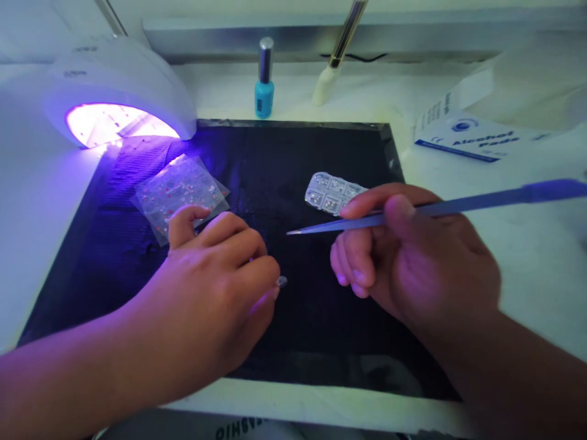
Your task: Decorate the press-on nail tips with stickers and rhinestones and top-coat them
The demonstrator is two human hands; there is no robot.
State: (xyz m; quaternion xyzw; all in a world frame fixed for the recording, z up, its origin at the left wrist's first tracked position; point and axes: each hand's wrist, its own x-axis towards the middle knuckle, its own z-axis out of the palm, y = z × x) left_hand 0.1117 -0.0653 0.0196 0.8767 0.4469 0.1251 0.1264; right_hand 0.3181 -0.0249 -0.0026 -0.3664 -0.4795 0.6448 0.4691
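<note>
My left hand (220, 269) is closed in a pinch over the black mat (302, 330), its index finger and thumb on a small clear nail tip (282, 281). Most of that tip is hidden by the fingers. My right hand (403, 256) grips slim blue tweezers (477, 201), their fine point aimed left, above and apart from the nail tip. Just beyond the left fingers lie clear sticker sheets (183, 186) with small red and white designs. A clear compartment case (328, 192) of small shiny stones sits behind my right fingers, which partly cover it.
A lit UV nail lamp (123, 79) stands at the back left. Behind the mat are a blue polish bottle (264, 91) and a bottle with a pale base and gold-dark cap (332, 70). An open alcohol pads box (486, 131) is at the right.
</note>
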